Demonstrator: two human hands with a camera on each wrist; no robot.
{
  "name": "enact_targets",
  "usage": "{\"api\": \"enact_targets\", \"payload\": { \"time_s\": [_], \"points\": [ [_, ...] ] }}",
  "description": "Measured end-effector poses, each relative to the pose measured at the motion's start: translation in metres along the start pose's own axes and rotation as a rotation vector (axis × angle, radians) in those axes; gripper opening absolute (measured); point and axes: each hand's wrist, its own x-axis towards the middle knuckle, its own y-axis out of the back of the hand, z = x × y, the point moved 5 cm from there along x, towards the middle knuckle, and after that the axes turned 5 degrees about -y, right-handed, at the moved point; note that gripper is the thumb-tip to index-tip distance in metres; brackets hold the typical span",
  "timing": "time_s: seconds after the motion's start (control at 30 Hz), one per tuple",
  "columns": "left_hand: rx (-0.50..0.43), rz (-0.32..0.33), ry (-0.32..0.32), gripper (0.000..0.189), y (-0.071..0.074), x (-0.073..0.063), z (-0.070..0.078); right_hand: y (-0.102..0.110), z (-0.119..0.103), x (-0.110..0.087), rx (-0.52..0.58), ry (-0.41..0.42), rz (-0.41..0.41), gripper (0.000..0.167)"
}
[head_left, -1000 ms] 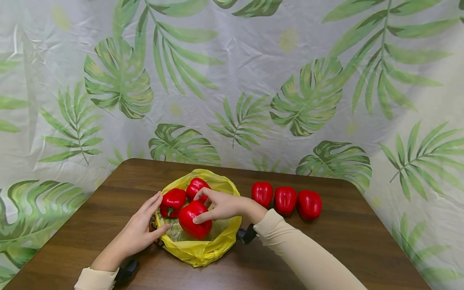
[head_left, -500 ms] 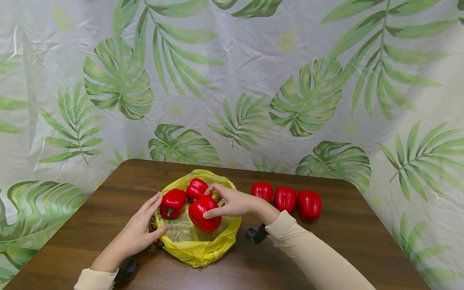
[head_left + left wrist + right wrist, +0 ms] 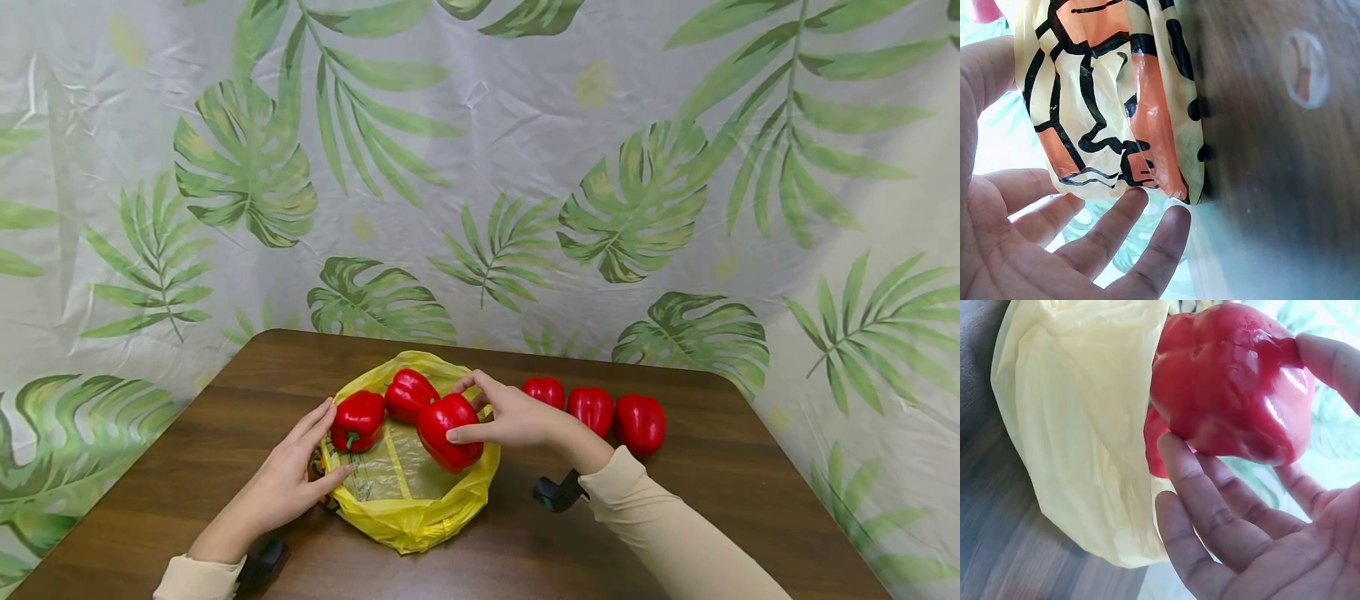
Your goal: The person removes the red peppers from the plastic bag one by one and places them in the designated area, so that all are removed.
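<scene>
A yellow plastic bag stands with its mouth spread wide on the table. Inside, one red bell pepper lies at the left and another red bell pepper at the back. My right hand holds a third bell pepper over the bag's right side, thumb and fingers around it; the right wrist view shows this pepper at the bag's rim. My left hand rests against the bag's left side with its fingers extended, near the orange-and-black printed plastic in the left wrist view.
To the right of the bag, three red bell peppers stand in a row: a left one, a middle one and a right one. Behind the brown wooden table hangs a leaf-patterned curtain.
My right hand has carried its bell pepper from the middle of the bag to the right and slightly up. More of the bag's inside shows. My left hand stays still.
</scene>
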Motion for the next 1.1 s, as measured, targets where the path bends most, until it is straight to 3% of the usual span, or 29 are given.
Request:
{"api": "enact_targets", "payload": {
  "time_s": [0.4,1.1],
  "points": [
    [0.018,0.004,0.0,0.087,-0.001,0.001,0.0,0.009,0.006,-0.021,0.061,0.017,0.044,0.061],
    [-0.006,0.001,-0.003,0.086,0.0,0.002,0.002,0.024,0.025,-0.048,0.076,-0.048,0.162,0.063]
  ]
}}
